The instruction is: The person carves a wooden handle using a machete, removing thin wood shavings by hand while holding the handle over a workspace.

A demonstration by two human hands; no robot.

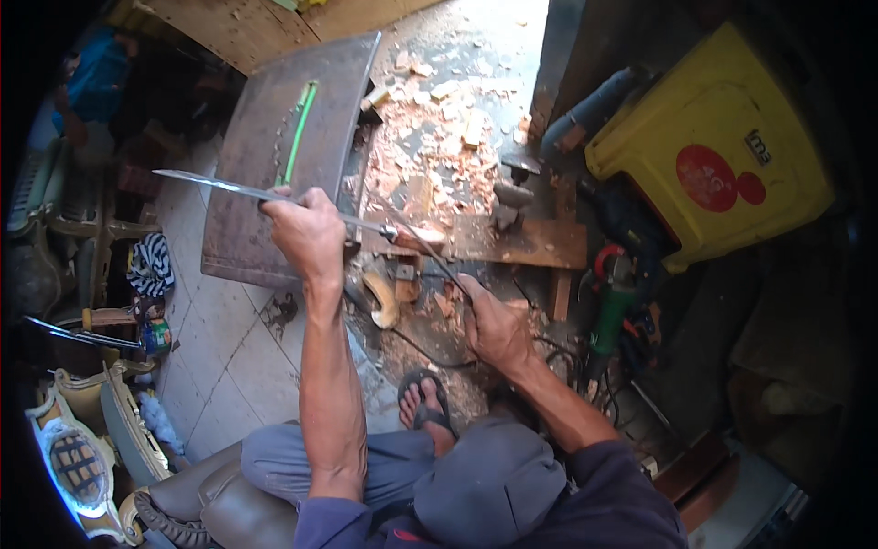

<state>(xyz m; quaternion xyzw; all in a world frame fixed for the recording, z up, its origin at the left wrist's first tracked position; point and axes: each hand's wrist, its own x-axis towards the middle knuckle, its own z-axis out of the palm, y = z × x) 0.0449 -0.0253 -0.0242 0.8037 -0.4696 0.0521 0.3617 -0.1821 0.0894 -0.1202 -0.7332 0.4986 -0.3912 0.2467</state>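
Observation:
My left hand point(309, 233) is closed around the middle of a long, narrow metal blade point(219, 184). The blade slants across in front of me, its pointed end to the far left. At its right end is a reddish-brown wooden handle point(419, 240) with a metal collar. My right hand point(494, 322) grips a thin dark rod point(437, 260), which runs up and leftward across the wooden handle; whether the two touch I cannot tell. Behind my left hand stands a dark flat panel point(251, 183) with a bright green strip point(300, 133) on it.
Wood shavings point(439, 146) cover the floor ahead, near a wooden board point(521, 242). A curved wooden piece point(380, 300) lies between my arms. To the right are a green angle grinder point(611, 316), cords and a yellow plastic stool point(713, 146). Ornate chair frames point(114, 421) stand left.

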